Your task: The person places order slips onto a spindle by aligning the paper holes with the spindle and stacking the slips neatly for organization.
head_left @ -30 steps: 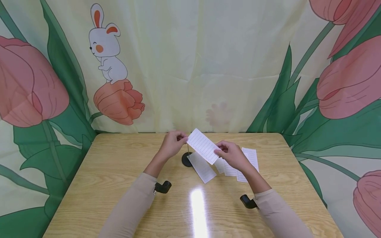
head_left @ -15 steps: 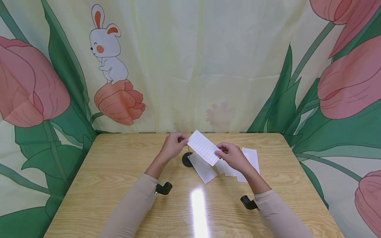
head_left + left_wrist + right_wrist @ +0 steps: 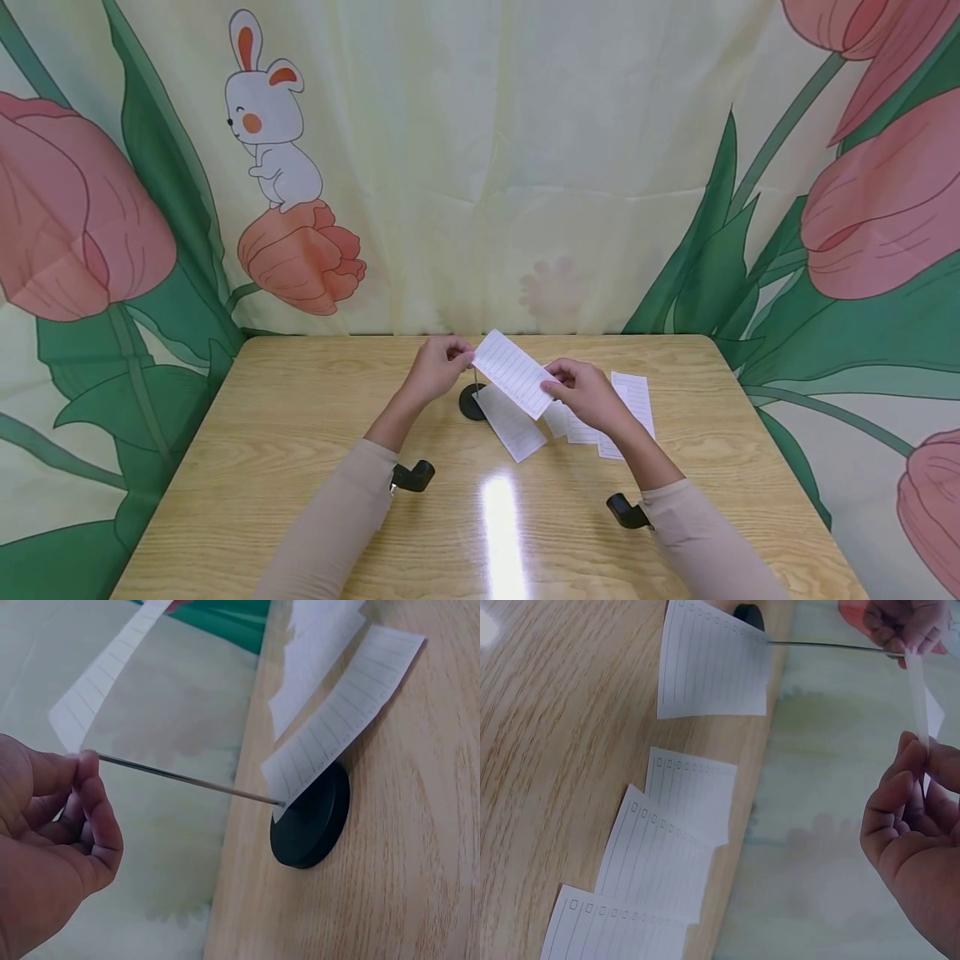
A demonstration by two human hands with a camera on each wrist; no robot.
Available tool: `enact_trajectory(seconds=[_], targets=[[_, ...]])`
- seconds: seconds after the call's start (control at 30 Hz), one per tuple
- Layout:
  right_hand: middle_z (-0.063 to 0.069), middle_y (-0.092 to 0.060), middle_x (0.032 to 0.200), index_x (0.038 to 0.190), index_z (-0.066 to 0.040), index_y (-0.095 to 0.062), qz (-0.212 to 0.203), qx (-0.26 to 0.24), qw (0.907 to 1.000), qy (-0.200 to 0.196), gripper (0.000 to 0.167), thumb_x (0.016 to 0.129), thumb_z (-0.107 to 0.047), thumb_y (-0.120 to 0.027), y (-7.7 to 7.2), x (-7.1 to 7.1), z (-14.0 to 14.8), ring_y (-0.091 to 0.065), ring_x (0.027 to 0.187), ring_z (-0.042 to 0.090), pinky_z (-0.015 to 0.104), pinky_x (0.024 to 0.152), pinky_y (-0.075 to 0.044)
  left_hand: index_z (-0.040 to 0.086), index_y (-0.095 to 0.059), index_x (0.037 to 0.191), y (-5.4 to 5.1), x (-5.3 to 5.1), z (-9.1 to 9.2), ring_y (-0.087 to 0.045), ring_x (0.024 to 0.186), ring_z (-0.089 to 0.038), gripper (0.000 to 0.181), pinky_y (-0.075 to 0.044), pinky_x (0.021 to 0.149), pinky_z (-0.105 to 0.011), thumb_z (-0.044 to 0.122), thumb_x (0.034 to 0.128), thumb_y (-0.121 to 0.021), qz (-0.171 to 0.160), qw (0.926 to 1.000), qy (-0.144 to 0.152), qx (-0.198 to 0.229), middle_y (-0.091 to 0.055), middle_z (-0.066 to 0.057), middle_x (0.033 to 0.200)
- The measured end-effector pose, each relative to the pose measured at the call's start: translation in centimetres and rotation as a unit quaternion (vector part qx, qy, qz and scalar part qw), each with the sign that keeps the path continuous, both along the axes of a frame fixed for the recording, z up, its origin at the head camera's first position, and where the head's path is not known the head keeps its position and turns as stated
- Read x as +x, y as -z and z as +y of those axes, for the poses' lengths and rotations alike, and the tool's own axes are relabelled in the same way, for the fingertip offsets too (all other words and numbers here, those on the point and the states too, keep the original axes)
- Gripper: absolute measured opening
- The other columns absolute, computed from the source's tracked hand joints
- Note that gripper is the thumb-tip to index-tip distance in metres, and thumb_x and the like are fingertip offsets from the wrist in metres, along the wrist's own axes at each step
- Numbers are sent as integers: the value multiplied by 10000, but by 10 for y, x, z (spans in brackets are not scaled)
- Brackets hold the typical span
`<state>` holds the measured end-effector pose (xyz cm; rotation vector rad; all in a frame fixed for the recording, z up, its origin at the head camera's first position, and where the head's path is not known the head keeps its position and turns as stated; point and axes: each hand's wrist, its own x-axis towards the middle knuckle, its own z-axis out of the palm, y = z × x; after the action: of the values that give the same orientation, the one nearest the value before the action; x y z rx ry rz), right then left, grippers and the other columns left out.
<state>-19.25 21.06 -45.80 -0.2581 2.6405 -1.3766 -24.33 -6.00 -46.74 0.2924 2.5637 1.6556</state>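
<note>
A lined white paper slip (image 3: 513,372) is held up slantwise between both hands. My left hand (image 3: 437,367) pinches its left corner at the tip of a bill spike's thin metal rod (image 3: 187,778). Whether the rod pierces this corner is hidden by the fingers. My right hand (image 3: 588,390) pinches the slip's other end between thumb and fingers. The spike stands upright on a round black base (image 3: 311,825). Low on the rod, a second lined slip (image 3: 341,712) appears pierced near its corner and lies over part of the base.
Several lined slips with small checkboxes, such as this overlapping one (image 3: 660,847), lie fanned out on the wooden table (image 3: 300,433) beneath and beside the right hand. Behind the table's far edge hangs a printed curtain (image 3: 450,167).
Both hands and the held slip stay almost where they were. The slip's upper edge dips very slightly. The view shifts a little.
</note>
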Motion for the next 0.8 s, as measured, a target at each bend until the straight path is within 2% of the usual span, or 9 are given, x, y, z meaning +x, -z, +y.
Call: enact_trajectory(seconds=[0.1, 0.37, 0.63, 0.8], targets=[[70, -742, 974, 1149, -45, -709, 21, 15, 10000, 0, 182, 996, -141, -689, 0, 0, 0, -698, 852, 163, 348, 757, -540, 1, -734, 996, 1, 0, 0, -696, 914, -319, 89, -533, 721, -277, 36, 999, -652, -21, 10000, 21, 66, -708, -120, 939], [60, -739, 955, 1146, -49, -710, 41, 21, 10000, -52, 179, 996, -145, -691, 2, 0, 0, -698, 847, 167, 354, 747, -543, -4, -735, 980, 3, -1, 0, -662, 827, -193, 86, -522, 706, -267, 29, 994, -657, 37, 10000, 23, 57, -711, -118, 911], [74, -727, 943, 1134, -41, -708, 6, 27, 10000, -50, 174, 993, -142, -695, 6, -1, -1, -710, 915, 352, 310, 720, -539, 19, -738, 972, 1, -1, 1, -662, 836, -208, 85, -508, 686, -276, 50, 996, -663, 17, 9999, -19, -152, -712, -103, 918], [69, -724, 939, 1128, -43, -706, -9, 77, 9999, -68, 164, 993, -136, -694, 8, -1, -1, -712, 896, 312, 308, 723, -542, 20, -733, 952, 3, 0, 0, -623, 800, -202, 95, -473, 648, -269, 46, 999, -654, -3, 9997, 45, -226, -715, -143, 911]])
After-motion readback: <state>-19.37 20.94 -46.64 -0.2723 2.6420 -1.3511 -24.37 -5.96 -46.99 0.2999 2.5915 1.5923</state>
